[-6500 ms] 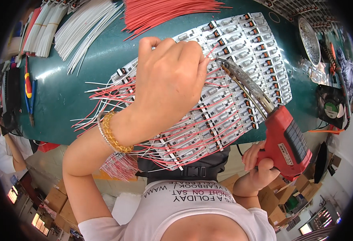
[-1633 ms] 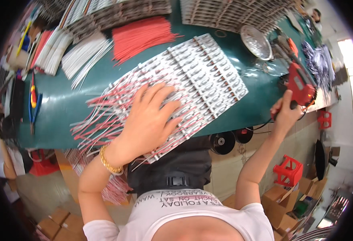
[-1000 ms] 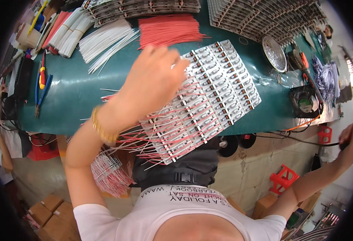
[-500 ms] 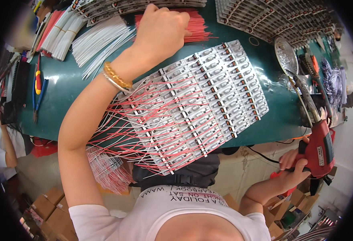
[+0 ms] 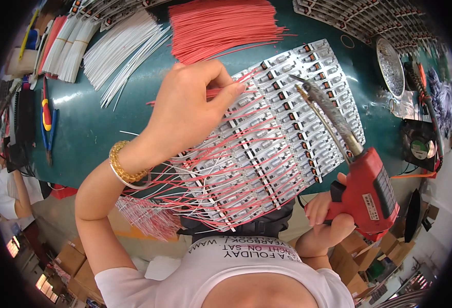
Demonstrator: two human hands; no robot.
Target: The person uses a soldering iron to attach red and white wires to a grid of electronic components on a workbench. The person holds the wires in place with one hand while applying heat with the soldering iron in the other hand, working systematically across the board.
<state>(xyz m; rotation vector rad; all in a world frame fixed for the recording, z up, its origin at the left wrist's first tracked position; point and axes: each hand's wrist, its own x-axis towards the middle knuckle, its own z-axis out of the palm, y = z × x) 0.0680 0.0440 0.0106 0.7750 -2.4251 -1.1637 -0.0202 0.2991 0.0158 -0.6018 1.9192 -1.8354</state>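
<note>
A panel of small grey circuit boards (image 5: 313, 113) with orange-marked parts lies tilted on the bench in front of me. Rows of red and white wires trail off its left side. My left hand (image 5: 187, 105) is over the panel's far left corner, thumb and forefinger pinched on red wires (image 5: 247, 77) whose ends reach the boards. Wrapped around the handle of a red soldering gun (image 5: 369, 194) is my right hand (image 5: 330, 219). The gun's metal tip hangs above the panel's far middle part; I cannot tell whether it touches.
Beyond the panel lie a pile of red wires (image 5: 221, 28) and white wires (image 5: 120, 46). A metal dish (image 5: 390, 66) and a small fan (image 5: 420, 146) stand at the right. Pliers (image 5: 48, 120) lie at the left. More board panels (image 5: 370, 20) fill the far right.
My left hand has come back from the red wire pile to the panel, now with red wires pinched. My right hand has brought the soldering gun leftward over the boards.
</note>
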